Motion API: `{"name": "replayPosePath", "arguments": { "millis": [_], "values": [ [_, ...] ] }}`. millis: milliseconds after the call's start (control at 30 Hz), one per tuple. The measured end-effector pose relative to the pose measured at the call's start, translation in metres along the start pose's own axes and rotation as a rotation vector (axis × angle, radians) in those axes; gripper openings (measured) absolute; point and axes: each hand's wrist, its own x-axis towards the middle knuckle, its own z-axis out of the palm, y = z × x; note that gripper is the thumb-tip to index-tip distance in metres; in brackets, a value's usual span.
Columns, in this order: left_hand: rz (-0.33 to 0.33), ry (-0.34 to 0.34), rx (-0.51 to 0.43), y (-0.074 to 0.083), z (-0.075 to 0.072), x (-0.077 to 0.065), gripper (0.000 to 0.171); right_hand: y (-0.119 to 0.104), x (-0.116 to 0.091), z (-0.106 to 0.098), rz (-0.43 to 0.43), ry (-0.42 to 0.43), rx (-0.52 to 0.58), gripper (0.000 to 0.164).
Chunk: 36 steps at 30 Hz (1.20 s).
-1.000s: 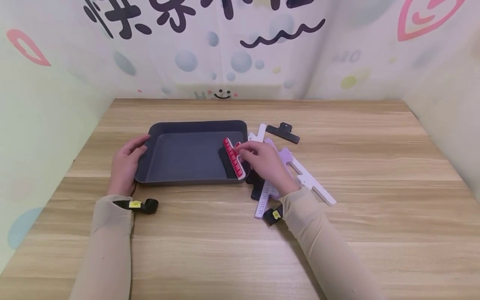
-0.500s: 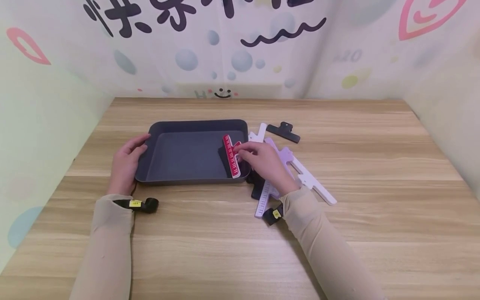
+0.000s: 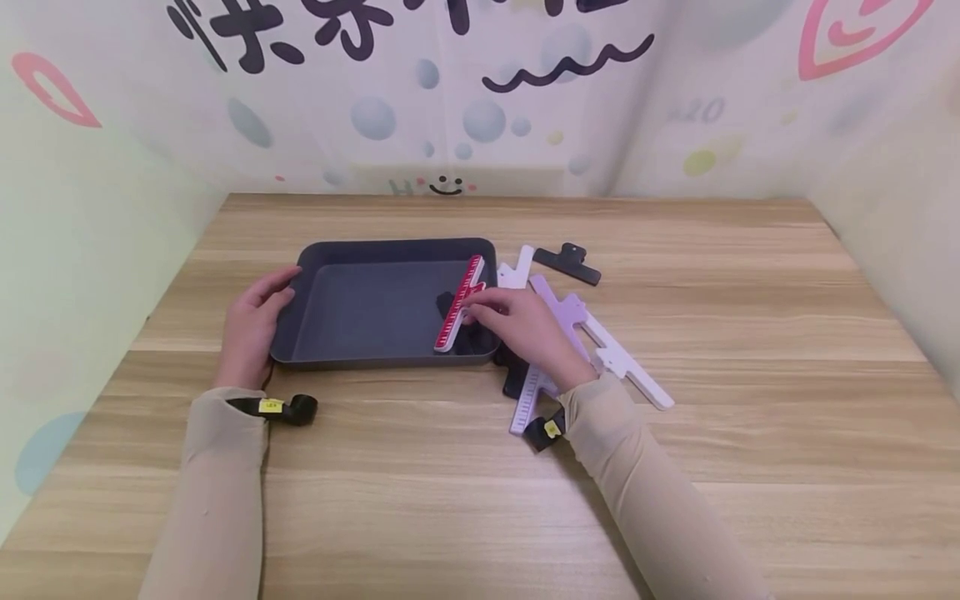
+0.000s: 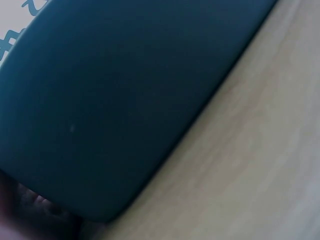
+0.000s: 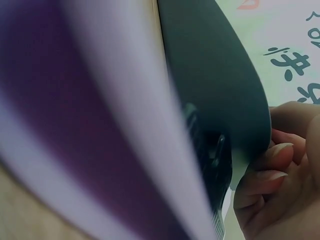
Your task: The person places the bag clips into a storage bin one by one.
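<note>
In the head view my left hand grips the left rim of a dark grey baking tray. My right hand pinches a red and white clip with a piano-key pattern by its handle, over the tray's right end. Partly hidden under that clip, a black clip lies in the tray. The left wrist view is filled mostly by the tray's outer wall. In the right wrist view the curled fingers of my right hand appear at the tray's edge; the red clip is hidden there.
Right of the tray lie purple clips, white clips and a black clip, partly overlapping under my right forearm. Another black clip lies farther back on the wooden table. A patterned curtain stands behind the table.
The red clip has turned in my right fingers: its far end has swung right and its near end left. My left hand and the tray stay put.
</note>
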Motion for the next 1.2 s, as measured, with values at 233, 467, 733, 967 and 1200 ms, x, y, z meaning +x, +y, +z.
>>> {"name": "replayPosePath", "arguments": {
  "millis": [233, 467, 733, 967, 1200],
  "values": [
    [-0.007, 0.000, 0.018, 0.000, -0.001, 0.000, 0.034, -0.002, 0.000, 0.001, -0.039, -0.024, -0.084, 0.021],
    [0.002, -0.007, 0.025, 0.002, -0.001, -0.001, 0.034, -0.003, 0.000, 0.003, -0.047, -0.048, -0.144, 0.021],
    [0.008, -0.003, 0.008, 0.001, 0.001, 0.000, 0.033, -0.004, 0.001, 0.001, -0.032, -0.039, -0.233, 0.024],
    [0.026, 0.003, 0.015, 0.001, 0.003, 0.003, 0.033, -0.007, 0.004, -0.003, -0.044, -0.039, -0.315, 0.024],
    [0.031, 0.026, 0.037, 0.001, 0.001, 0.002, 0.032, -0.011, 0.008, -0.005, -0.070, -0.065, -0.352, 0.023]
  ]
}}
